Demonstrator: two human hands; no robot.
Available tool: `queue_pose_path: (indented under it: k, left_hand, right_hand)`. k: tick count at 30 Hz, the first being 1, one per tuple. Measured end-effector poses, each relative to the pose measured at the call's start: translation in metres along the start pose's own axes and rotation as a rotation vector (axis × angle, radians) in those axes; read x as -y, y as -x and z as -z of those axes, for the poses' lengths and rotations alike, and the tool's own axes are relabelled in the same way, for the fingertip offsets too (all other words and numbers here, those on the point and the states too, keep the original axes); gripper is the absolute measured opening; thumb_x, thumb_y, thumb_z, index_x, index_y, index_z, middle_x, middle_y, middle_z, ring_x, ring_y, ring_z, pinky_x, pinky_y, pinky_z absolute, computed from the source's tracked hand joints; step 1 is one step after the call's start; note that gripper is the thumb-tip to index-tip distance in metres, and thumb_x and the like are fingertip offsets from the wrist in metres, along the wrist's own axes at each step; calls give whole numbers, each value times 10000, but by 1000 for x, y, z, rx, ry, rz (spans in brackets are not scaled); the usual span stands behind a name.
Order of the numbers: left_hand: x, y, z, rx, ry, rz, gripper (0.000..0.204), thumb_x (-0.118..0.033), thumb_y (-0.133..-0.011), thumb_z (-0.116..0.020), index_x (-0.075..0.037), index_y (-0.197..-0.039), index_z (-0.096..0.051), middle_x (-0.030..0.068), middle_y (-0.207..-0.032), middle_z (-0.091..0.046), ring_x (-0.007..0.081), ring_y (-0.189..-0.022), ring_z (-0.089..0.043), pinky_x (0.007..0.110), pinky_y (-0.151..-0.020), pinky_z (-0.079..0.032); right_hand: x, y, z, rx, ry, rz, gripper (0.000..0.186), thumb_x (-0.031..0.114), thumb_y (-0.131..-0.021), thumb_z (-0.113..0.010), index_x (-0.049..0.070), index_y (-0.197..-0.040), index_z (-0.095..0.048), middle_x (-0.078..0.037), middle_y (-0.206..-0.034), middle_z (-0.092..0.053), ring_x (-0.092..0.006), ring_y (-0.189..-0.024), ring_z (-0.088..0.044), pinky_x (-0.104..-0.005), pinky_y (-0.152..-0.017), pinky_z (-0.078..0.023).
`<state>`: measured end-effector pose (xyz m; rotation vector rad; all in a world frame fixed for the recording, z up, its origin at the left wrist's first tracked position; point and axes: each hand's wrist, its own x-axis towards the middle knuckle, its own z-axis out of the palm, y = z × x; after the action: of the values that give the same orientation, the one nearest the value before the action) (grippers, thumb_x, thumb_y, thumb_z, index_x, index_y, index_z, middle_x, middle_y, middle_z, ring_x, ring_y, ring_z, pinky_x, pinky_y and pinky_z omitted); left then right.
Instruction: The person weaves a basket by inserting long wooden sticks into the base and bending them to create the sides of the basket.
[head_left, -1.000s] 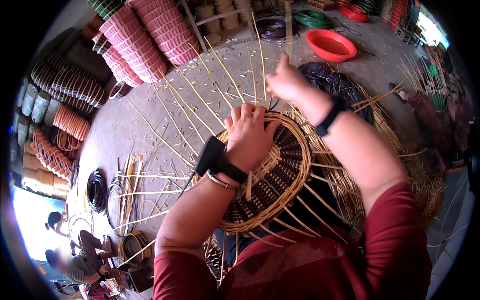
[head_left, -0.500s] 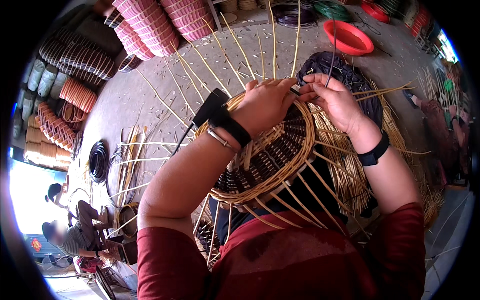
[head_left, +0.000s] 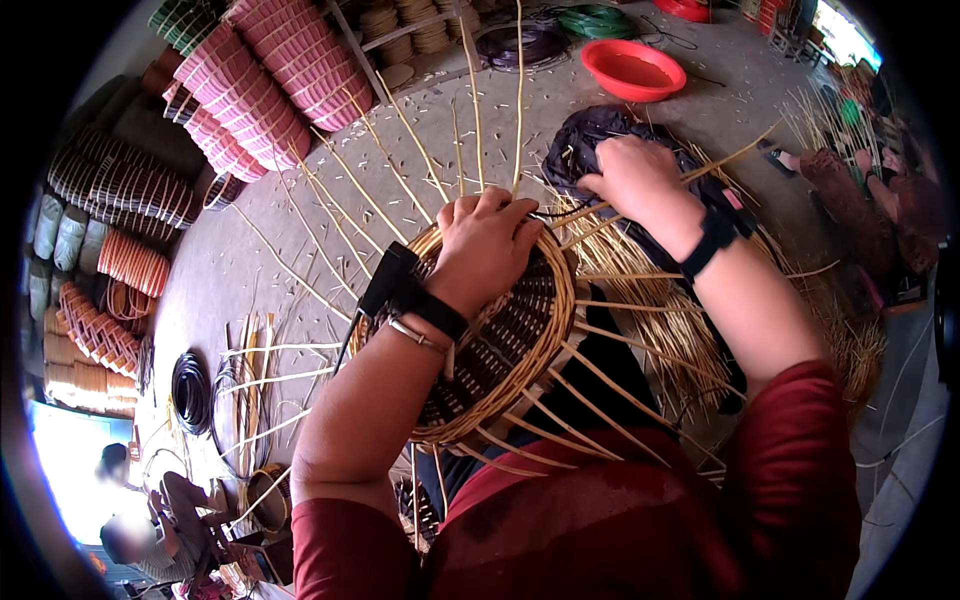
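Observation:
A half-woven round basket (head_left: 510,340) of dark and pale cane lies tilted in my lap, its long pale stakes (head_left: 395,215) fanning outward. My left hand (head_left: 485,245) presses on the far rim of the basket, fingers curled over the edge among the stakes. My right hand (head_left: 635,180) is closed around a thin cane strand just beyond the rim, over a dark bag (head_left: 590,135). Both wrists carry black bands.
Stacks of pink and striped baskets (head_left: 270,80) stand at the back left. A red basin (head_left: 633,68) sits on the concrete floor ahead. A heap of straw-coloured cane (head_left: 670,320) lies at my right. Black coils (head_left: 190,390) lie left; another person (head_left: 140,520) sits at lower left.
My left hand has slid back along the rim toward me. My right hand has moved outward to the right, pulling the strand away from the basket. The view has tipped slightly.

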<state>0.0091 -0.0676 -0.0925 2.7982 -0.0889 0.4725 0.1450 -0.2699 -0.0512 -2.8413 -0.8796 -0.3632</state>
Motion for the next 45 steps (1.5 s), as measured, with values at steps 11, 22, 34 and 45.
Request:
queue_pose_path:
  k: [11,22,34,45]
  left_hand:
    - [2,-9,16,123,71,-5,368,-410,-1067,-631,-183,-1334,-741,98,-1305,-683,335,-1270,-618,521,-1110,-384]
    - [-14,-27,32,227,-113,19,566,-602,-1027,-628,-142,-1327,-761,128,-1377,-686,366,-1388,-571,555,-1230,-289]
    - [-22,-51,-3,310,-205,-107,524,-548,-1047,-545,-113,-1019,-836,144,-933,-771,336,-968,-739,574,-1193,-355]
    - [-17,-45,5,492,-264,-261,404,-403,-1075,-540,-103,-1243,-752,252,-1273,-725,393,-1192,-688,498,-1180,-422]
  right_hand:
    - [-8,52,-10,-106,-469,337,191,236,-957,-732,59,-934,-800,-149,-925,-772,-385,-855,-742,-492,-762,-591]
    - [-13,17,-2,545,-285,197,356,308,-1029,-559,77,-1167,-791,-178,-1307,-717,-363,-1293,-630,-471,-1078,-482]
    - [30,108,16,26,89,386,210,93,-821,-662,27,-1020,-649,-106,-823,-720,-307,-744,-758,-437,-675,-596]
    - [41,120,27,103,39,344,415,98,-848,-662,-2,-1251,-649,-113,-814,-742,-306,-714,-761,-428,-670,-601]
